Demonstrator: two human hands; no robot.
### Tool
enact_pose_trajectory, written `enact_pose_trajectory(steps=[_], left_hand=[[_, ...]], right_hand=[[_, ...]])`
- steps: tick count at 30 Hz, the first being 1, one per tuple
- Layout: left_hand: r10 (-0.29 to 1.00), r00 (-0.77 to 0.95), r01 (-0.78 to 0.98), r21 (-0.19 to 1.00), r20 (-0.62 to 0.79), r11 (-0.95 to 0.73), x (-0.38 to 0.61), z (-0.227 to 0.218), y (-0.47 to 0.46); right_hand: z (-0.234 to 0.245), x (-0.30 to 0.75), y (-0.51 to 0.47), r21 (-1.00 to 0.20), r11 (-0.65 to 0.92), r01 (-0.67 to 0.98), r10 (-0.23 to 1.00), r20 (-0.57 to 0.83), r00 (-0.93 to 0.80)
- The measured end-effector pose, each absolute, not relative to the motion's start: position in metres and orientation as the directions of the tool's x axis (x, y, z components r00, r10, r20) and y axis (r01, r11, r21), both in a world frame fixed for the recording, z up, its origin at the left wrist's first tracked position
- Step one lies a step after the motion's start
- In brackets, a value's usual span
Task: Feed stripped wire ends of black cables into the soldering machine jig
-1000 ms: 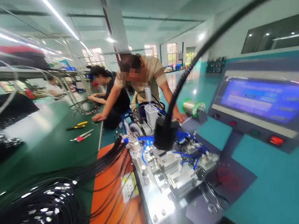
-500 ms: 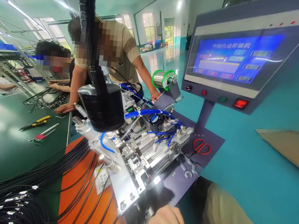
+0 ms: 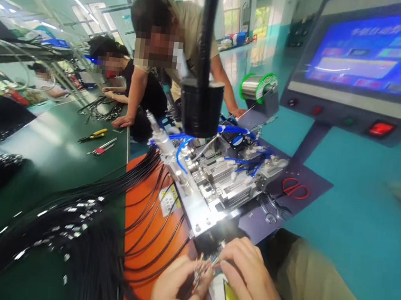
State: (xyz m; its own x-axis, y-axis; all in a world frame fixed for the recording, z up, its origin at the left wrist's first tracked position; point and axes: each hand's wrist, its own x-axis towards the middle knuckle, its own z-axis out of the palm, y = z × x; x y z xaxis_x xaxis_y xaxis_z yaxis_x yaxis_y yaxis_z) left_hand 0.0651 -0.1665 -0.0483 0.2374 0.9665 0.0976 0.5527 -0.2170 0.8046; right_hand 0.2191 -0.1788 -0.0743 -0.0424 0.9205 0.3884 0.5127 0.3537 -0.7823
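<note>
My left hand [image 3: 175,288] and my right hand [image 3: 249,281] meet at the bottom of the view, both pinched on the bared, coloured wire ends of a cable [image 3: 203,266]. They sit just in front of the metal soldering fixture [image 3: 218,185], which has blue air hoses and a black hose-fed hood [image 3: 200,107] hanging above it. A thick bundle of black cables [image 3: 80,233] with metal plugs fans out over the orange mat [image 3: 149,230] to my left.
A control box with a blue touchscreen [image 3: 372,48] and red switch stands at right. A solder spool [image 3: 259,85], red scissors [image 3: 295,188] and wrenches [image 3: 273,210] lie on the machine base. A co-worker leans on the green bench [image 3: 53,153]; pliers [image 3: 92,135] lie there.
The view swung and dropped. My left hand has come into view, and both hands now hold the cable's wire ends by the fixture front; before only my right hand showed.
</note>
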Motion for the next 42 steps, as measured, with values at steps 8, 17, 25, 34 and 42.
enact_pose_trajectory(steps=[8, 17, 25, 34, 42], left_hand=[[0.988, 0.150, 0.474, 0.874, 0.035, -0.103, 0.075, -0.038, -0.174], [0.989, 0.151, 0.452, 0.889, 0.007, -0.075, 0.075, -0.038, -0.175], [0.982, 0.185, 0.396, 0.918, -0.048, -0.029, 0.077, -0.036, -0.174], [0.953, 0.285, 0.406, 0.913, -0.102, -0.024, 0.075, -0.036, -0.174], [0.946, 0.311, 0.421, 0.906, -0.091, -0.051, 0.075, -0.035, -0.174]], right_hand=[[-0.062, 0.217, -0.181, -0.955, 0.152, 0.255, 0.986, 0.131, -0.099], [-0.053, 0.224, -0.179, -0.930, 0.173, 0.326, 0.975, 0.115, -0.190], [-0.050, 0.221, -0.179, -0.920, 0.094, 0.381, 0.988, 0.039, -0.150], [-0.048, 0.227, -0.179, -0.898, 0.154, 0.412, 0.980, 0.086, -0.180], [-0.050, 0.233, -0.176, -0.857, 0.319, 0.405, 0.934, 0.211, -0.289]])
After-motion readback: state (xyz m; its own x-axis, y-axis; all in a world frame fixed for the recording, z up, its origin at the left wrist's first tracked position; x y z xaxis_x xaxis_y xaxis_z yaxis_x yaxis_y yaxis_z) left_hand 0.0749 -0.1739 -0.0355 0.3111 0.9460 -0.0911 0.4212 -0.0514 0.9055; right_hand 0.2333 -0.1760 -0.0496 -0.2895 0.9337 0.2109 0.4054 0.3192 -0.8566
